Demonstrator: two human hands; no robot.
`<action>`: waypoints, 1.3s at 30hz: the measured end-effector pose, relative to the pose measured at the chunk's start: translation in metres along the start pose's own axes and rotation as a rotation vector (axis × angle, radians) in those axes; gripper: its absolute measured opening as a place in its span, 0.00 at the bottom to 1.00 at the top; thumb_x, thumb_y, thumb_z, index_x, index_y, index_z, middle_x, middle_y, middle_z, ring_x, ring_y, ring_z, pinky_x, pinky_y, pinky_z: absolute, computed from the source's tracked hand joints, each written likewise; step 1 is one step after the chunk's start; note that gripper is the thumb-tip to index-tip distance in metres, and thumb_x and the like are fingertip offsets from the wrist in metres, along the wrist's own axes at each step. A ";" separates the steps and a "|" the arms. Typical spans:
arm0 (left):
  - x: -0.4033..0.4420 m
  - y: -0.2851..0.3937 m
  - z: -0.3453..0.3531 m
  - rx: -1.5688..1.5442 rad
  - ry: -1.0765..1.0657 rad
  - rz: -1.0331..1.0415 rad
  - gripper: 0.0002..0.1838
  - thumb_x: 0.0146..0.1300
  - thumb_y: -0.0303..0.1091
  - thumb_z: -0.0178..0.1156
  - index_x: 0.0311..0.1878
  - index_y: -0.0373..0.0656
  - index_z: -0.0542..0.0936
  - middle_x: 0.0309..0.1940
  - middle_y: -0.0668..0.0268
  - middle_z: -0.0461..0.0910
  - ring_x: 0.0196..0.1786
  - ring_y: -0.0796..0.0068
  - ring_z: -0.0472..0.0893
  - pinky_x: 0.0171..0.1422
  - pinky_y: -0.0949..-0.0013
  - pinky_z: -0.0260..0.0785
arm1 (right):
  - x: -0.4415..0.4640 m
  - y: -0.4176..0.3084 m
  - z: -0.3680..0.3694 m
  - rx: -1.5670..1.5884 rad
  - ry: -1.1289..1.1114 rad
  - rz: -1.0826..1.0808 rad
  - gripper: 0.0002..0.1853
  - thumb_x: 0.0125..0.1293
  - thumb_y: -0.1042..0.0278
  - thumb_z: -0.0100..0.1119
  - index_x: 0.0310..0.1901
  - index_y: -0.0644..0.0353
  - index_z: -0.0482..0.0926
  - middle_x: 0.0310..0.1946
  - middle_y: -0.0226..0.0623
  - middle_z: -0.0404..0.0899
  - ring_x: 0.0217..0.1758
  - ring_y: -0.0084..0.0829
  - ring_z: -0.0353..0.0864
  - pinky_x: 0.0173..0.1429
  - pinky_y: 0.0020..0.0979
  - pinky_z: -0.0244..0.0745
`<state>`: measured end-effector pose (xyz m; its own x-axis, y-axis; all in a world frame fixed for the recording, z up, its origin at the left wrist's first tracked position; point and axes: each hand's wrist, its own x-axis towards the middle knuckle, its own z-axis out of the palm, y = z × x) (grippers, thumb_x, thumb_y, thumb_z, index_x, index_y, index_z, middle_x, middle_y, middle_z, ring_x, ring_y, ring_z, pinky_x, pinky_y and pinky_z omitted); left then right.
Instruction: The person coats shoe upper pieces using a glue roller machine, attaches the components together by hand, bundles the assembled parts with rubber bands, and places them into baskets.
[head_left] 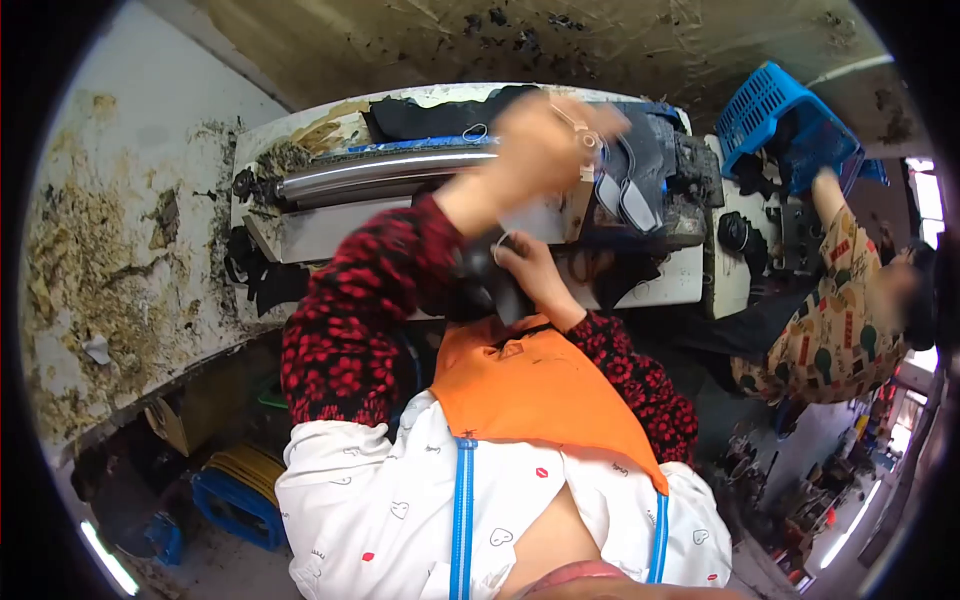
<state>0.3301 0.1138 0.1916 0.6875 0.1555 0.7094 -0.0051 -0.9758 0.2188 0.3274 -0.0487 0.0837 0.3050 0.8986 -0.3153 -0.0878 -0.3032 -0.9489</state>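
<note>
My left hand (555, 135) is blurred by motion above the bench, over the end of the long metal roller (390, 178). A thin pale loop (575, 122) shows across its fingers, and I cannot make out how they are closed. Lower down, close to my apron, my right hand (533, 272) is closed at the edge of a dark, smooth piece of material (485, 285). A thin whitish ring or cord shows by its thumb. Beside the left hand, pale-edged flat oval pieces (628, 200) lie on a dark grey block (645, 150).
Black material (430, 118) lies behind the roller, and black scraps (275, 285) hang at the bench's left. Rightward, another person in a patterned top (830, 310) reaches into a blue basket (765, 105). A stained wall (110, 250) borders the left. A blue-framed stool (235, 500) stands below.
</note>
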 end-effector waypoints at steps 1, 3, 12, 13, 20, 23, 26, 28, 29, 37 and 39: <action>-0.007 -0.039 -0.015 -0.028 -0.149 -0.223 0.24 0.57 0.40 0.63 0.58 0.52 0.76 0.46 0.63 0.80 0.43 0.63 0.79 0.45 0.65 0.72 | -0.002 -0.009 0.004 0.048 0.028 0.045 0.15 0.63 0.69 0.60 0.49 0.68 0.78 0.35 0.34 0.82 0.37 0.23 0.77 0.44 0.25 0.73; -0.077 -0.135 0.016 0.229 -0.415 -0.328 0.21 0.64 0.47 0.57 0.55 0.45 0.77 0.45 0.60 0.81 0.45 0.59 0.78 0.49 0.63 0.72 | -0.002 -0.024 0.010 0.133 0.059 0.135 0.13 0.63 0.71 0.59 0.47 0.68 0.79 0.36 0.34 0.83 0.37 0.23 0.76 0.43 0.25 0.73; -0.090 -0.159 -0.021 -0.428 -0.895 -0.684 0.12 0.64 0.37 0.56 0.44 0.40 0.78 0.38 0.59 0.81 0.36 0.61 0.77 0.46 0.61 0.70 | -0.018 -0.083 0.003 -0.095 -0.387 -0.318 0.09 0.62 0.76 0.56 0.40 0.68 0.83 0.35 0.30 0.83 0.34 0.19 0.75 0.40 0.20 0.71; -0.091 -0.164 -0.018 -0.284 -0.828 -0.659 0.11 0.59 0.32 0.57 0.44 0.41 0.78 0.38 0.59 0.81 0.36 0.62 0.77 0.45 0.62 0.69 | -0.011 -0.076 0.002 -0.097 -0.266 -0.167 0.09 0.62 0.75 0.57 0.41 0.69 0.83 0.35 0.31 0.84 0.34 0.19 0.75 0.41 0.20 0.72; -0.067 -0.182 -0.016 -0.452 -0.558 -0.346 0.14 0.50 0.23 0.56 0.41 0.45 0.82 0.45 0.64 0.80 0.44 0.57 0.78 0.47 0.63 0.71 | 0.027 -0.038 0.013 -0.176 0.192 -0.132 0.19 0.58 0.72 0.62 0.52 0.67 0.79 0.43 0.37 0.83 0.42 0.28 0.78 0.49 0.24 0.72; -0.074 -0.173 -0.021 -0.050 -0.588 -0.371 0.09 0.54 0.26 0.56 0.36 0.43 0.84 0.47 0.64 0.79 0.46 0.55 0.77 0.50 0.63 0.71 | 0.000 -0.039 0.010 -0.444 0.259 -0.415 0.27 0.56 0.71 0.65 0.59 0.64 0.74 0.47 0.42 0.81 0.48 0.36 0.78 0.55 0.28 0.71; -0.104 -0.172 0.002 0.107 -0.728 -0.485 0.09 0.58 0.33 0.58 0.30 0.40 0.85 0.45 0.62 0.78 0.46 0.55 0.77 0.51 0.63 0.71 | -0.035 -0.012 -0.016 -0.783 0.160 -0.552 0.29 0.58 0.65 0.64 0.61 0.64 0.71 0.49 0.48 0.78 0.50 0.46 0.78 0.57 0.34 0.71; -0.107 -0.175 0.010 0.070 -0.733 -0.468 0.09 0.57 0.35 0.60 0.31 0.39 0.84 0.42 0.62 0.77 0.43 0.56 0.77 0.49 0.63 0.71 | -0.025 0.024 -0.034 -0.877 -0.073 -0.265 0.28 0.59 0.62 0.60 0.61 0.63 0.71 0.50 0.50 0.77 0.48 0.49 0.77 0.55 0.37 0.71; -0.113 -0.174 0.011 0.001 -0.732 -0.412 0.10 0.57 0.37 0.62 0.32 0.38 0.84 0.40 0.62 0.76 0.41 0.57 0.78 0.48 0.63 0.71 | -0.022 0.037 -0.037 -0.981 -0.264 0.047 0.27 0.61 0.60 0.57 0.61 0.62 0.71 0.51 0.53 0.76 0.47 0.53 0.77 0.53 0.40 0.72; -0.070 -0.138 -0.041 -0.157 -0.532 -0.516 0.11 0.53 0.37 0.65 0.33 0.38 0.81 0.35 0.64 0.73 0.35 0.62 0.77 0.42 0.63 0.69 | 0.010 0.055 -0.028 -1.005 -0.431 -0.203 0.23 0.61 0.64 0.52 0.59 0.60 0.73 0.42 0.49 0.81 0.43 0.55 0.78 0.47 0.42 0.74; -0.062 -0.133 -0.041 -0.031 -0.365 -0.417 0.10 0.54 0.36 0.64 0.33 0.39 0.81 0.33 0.64 0.73 0.34 0.63 0.76 0.40 0.64 0.69 | 0.007 0.065 -0.037 -0.914 -0.385 -0.242 0.23 0.59 0.65 0.53 0.57 0.61 0.74 0.41 0.48 0.82 0.43 0.54 0.79 0.47 0.42 0.74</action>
<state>0.2583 0.2399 0.1465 0.8428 0.4589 0.2811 0.3041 -0.8371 0.4548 0.3586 -0.0737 0.0204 -0.1215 0.9599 -0.2528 0.7424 -0.0811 -0.6650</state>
